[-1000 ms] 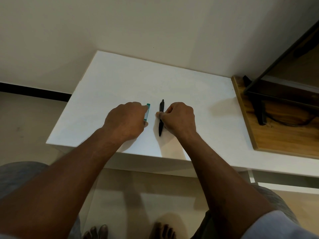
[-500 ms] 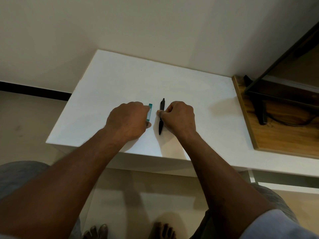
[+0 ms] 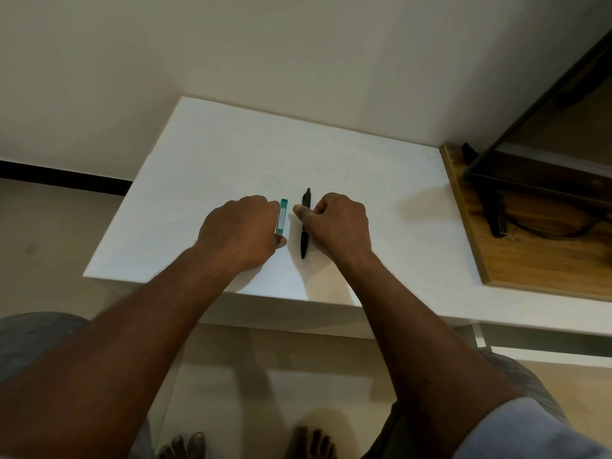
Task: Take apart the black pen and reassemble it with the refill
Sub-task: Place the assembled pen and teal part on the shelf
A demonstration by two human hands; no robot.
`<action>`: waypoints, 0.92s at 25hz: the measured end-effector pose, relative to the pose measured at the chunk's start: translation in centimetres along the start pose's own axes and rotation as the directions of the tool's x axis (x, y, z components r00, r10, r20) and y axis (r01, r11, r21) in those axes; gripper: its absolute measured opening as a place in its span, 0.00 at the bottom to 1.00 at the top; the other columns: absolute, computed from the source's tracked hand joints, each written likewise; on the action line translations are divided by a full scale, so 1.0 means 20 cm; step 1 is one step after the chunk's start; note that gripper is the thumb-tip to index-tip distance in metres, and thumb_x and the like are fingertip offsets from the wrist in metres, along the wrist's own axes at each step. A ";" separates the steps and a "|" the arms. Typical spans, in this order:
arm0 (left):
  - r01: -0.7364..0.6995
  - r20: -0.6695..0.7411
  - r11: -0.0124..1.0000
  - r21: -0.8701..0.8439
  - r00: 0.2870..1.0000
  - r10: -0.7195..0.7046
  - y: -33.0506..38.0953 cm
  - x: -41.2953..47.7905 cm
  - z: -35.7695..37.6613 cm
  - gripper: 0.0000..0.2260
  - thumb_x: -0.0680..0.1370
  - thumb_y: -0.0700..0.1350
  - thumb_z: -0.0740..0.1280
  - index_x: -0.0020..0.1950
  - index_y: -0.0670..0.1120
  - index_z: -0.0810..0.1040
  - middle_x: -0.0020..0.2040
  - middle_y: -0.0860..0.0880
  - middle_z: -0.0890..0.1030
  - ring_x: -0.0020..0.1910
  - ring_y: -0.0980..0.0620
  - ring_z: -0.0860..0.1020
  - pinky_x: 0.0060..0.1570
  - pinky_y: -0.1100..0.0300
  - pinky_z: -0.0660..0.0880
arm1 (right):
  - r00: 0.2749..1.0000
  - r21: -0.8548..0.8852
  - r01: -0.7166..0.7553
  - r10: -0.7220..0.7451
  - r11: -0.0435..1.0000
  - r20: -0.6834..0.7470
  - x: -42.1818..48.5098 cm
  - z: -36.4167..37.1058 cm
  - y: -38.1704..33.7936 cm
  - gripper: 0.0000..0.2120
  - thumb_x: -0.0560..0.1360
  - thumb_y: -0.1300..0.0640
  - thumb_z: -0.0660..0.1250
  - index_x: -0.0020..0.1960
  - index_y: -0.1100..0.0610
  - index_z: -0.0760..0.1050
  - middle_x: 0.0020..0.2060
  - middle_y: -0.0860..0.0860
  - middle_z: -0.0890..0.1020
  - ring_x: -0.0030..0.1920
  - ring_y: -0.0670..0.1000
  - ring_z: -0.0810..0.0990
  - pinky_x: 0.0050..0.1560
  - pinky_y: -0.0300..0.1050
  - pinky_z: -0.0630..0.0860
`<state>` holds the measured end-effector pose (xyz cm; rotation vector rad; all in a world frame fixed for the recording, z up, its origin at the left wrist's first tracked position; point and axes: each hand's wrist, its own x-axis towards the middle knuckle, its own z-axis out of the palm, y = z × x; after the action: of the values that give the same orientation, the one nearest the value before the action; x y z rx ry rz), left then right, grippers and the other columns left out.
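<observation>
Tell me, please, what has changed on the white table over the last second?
Nothing visibly changed: the right hand still pinches the black pen and the left hand still holds the teal packet, both resting on the white table.

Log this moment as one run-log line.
stage: black pen not yet apart | left hand: holds teal pack on white table | right hand: pinches pen lying beside pack
</observation>
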<state>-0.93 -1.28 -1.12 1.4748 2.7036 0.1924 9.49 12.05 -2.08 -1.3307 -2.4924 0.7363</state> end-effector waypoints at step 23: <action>0.022 0.073 0.999 0.042 0.997 -0.025 0.01 -0.04 -0.03 0.26 0.76 0.62 0.70 0.69 0.50 0.74 0.55 0.49 0.78 0.50 0.48 0.80 0.38 0.55 0.70 | 0.999 0.053 0.050 -0.050 0.997 0.005 0.00 0.03 0.04 0.20 0.76 0.40 0.74 0.54 0.52 0.70 0.37 0.41 0.70 0.34 0.43 0.70 0.31 0.36 0.65</action>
<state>-0.43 -1.89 -0.50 1.4307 2.6811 0.0797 9.72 12.17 -3.06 -1.2453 -2.4829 0.7911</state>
